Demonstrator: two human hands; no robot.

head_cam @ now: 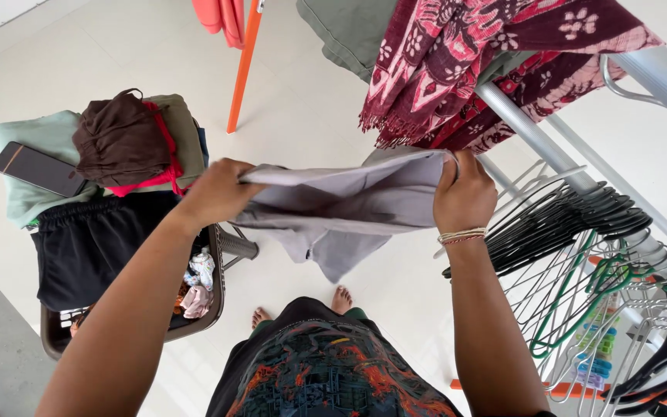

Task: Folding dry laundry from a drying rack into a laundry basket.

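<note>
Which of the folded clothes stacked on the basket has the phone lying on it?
The pale green garment at the far left of the pile; the dark phone rests on it, while the brown piece and black shorts carry nothing like it.

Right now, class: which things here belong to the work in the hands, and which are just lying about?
In hand:
left hand
right hand
grey garment

Lying about:
phone
brown garment
black shorts
laundry basket
patterned red cloth
hangers
</note>
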